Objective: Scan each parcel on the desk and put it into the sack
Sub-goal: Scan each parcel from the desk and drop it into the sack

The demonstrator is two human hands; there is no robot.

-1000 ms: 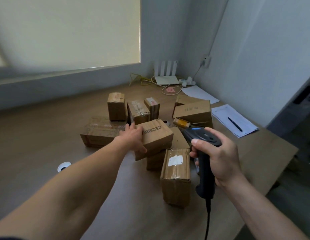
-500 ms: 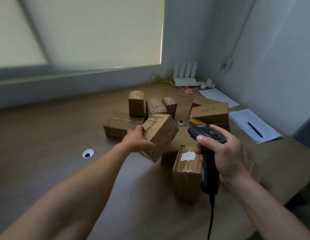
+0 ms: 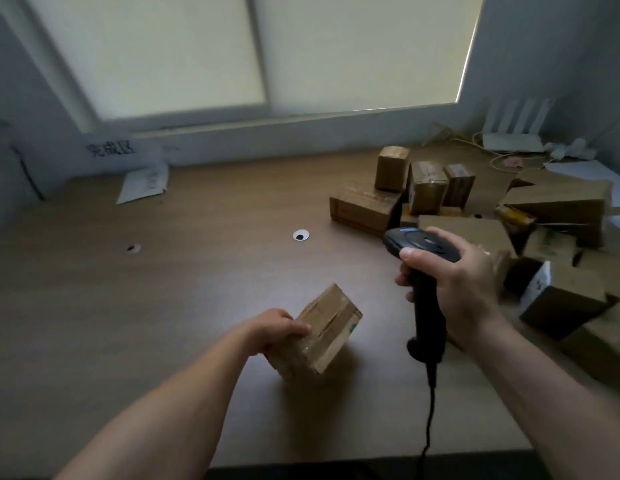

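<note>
The room is dim, with a wide window [image 3: 267,53] covered by a pale blind behind a long wooden desk [image 3: 163,306]. At the far left, by the wall, we see a white sack [image 3: 111,157] with dark characters printed on it; its mouth and its inside are not visible to us, so we cannot tell what it holds. On the right part of the desk lies a loose group of cardboard parcels [image 3: 426,192], some upright and some lying flat, close together and partly touching. Apart from this group, near the middle of the front area, is one parcel [image 3: 322,327], which the left hand [image 3: 275,329] grips: the fingers are curled round its near-left side. This parcel is tilted, its long axis runs from near-left to far-right, and its raised end points toward the group; whether its lower corner touches the desk we cannot tell. The right hand [image 3: 461,285] is closed around the handle of a black scanner [image 3: 427,320], just right of the parcel and not touching it. The scanner stands almost upright, its head points left, and its cable [image 3: 428,427] hangs toward the near edge
</note>
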